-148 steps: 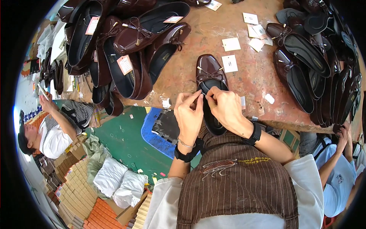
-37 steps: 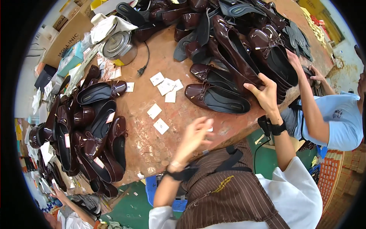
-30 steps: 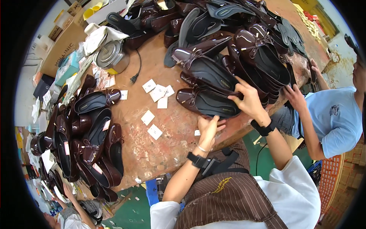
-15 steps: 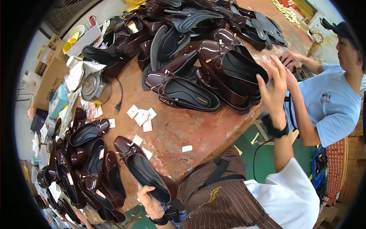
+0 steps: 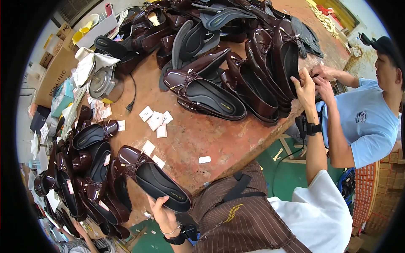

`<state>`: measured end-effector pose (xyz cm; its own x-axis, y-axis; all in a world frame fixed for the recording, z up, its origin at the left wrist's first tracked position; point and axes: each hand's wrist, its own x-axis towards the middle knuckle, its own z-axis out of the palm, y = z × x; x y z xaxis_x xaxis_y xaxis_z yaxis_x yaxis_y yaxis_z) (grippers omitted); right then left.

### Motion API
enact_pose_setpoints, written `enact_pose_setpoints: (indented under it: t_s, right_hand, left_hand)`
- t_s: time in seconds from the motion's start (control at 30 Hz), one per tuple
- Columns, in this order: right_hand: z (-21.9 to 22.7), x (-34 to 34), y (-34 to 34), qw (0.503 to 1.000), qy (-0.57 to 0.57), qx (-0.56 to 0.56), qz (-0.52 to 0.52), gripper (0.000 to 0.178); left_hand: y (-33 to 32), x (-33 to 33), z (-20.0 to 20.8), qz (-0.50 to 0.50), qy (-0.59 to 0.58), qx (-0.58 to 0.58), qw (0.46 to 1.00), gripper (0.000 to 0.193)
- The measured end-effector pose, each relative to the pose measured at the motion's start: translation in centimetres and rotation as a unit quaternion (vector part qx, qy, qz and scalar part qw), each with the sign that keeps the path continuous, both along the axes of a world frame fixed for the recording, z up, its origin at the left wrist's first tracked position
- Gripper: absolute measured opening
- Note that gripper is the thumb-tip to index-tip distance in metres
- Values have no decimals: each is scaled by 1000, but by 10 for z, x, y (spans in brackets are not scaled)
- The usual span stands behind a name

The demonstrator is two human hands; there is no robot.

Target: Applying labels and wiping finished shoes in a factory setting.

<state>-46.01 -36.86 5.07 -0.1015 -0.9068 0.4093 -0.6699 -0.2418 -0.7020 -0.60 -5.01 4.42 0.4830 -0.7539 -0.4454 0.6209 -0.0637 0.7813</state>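
Observation:
My left hand (image 5: 162, 214) grips the heel end of a glossy burgundy loafer (image 5: 136, 160) with a small bow and a black insole. The loafer's toe points away over the tabletop's near edge. At the right of the table, my right hand (image 5: 306, 89) has its thumb and fingers at the heel of another burgundy loafer (image 5: 280, 39), which leans on its side against similar shoes. Beside these lies a bow-topped loafer (image 5: 175, 81) stacked on another shoe. Part of the right hand's grip is hidden behind its fingers.
A brown worktable (image 5: 185, 143) carries small white cards (image 5: 156, 120), loose grey insoles (image 5: 221, 19) and a shoe pile. More tagged loafers (image 5: 95, 187) crowd the left. A metal canister (image 5: 102, 84) stands behind them. A co-worker in a light-blue shirt (image 5: 363, 126) works at the right.
My right hand has closed in on the loafer's heel, and that loafer has turned to stand more along the table's right side. The left hand's loafer has shifted slightly left.

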Motion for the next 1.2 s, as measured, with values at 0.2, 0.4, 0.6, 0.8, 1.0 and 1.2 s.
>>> enact_pose_setpoints:
  t_s: [0.2, 0.4, 0.6, 0.8, 1.0, 1.2]
  right_hand:
    - [-13, -22, 1, 988, -58, 133, 52, 47]
    - [-10, -41, -3, 970, -43, 207, 119, 45]
    - [13, -72, -18, 973, -91, 205, 55, 44]
    - [83, -91, -22, 930, -295, 158, 153, 42]
    - [103, 58, 52, 984, 152, 47, 85, 40]
    - [67, 246, 170, 856, -37, 243, 455, 48]
  left_hand:
    - [2, -2, -13, 29, -7, 40, 999, 89]
    - [-4, -11, -18, 19, 43, 6, 999, 93]
    - [-15, -17, -7, 24, 64, -8, 998, 90]
    - [-29, -22, 4, -4, -17, -106, 994, 85]
    - [-44, -52, 13, -1, -59, -184, 981, 101]
    - [-26, -41, 23, 127, -173, -196, 957, 122]
